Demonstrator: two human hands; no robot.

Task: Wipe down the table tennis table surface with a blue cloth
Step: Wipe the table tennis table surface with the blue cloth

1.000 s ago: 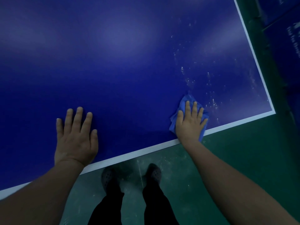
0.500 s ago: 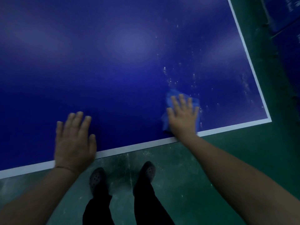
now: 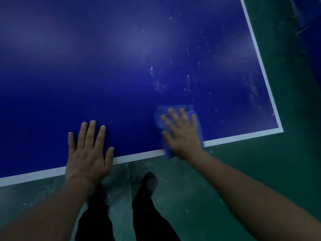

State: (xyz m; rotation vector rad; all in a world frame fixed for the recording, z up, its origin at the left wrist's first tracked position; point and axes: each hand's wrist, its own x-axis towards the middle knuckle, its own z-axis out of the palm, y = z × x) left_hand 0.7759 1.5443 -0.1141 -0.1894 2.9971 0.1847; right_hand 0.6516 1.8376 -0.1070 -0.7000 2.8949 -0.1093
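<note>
The table tennis table (image 3: 107, 70) is dark blue with a white border line along its near and right edges. A blue cloth (image 3: 188, 109) lies on it near the front edge, partly hanging over the white line. My right hand (image 3: 182, 134) presses flat on the cloth with fingers spread; it is motion-blurred. My left hand (image 3: 88, 152) rests flat on the table surface at the near edge, fingers straight. White specks and droplets (image 3: 158, 84) dot the surface beyond and to the right of the cloth.
Green floor (image 3: 260, 171) lies below and to the right of the table corner (image 3: 280, 129). My dark trouser legs and a dark shoe (image 3: 150, 183) stand close to the table's near edge. Another blue table's edge (image 3: 311, 13) shows at top right.
My right hand has slid the cloth leftward along the near edge. My left hand has shifted back toward the white border line. The view has shifted a little.
</note>
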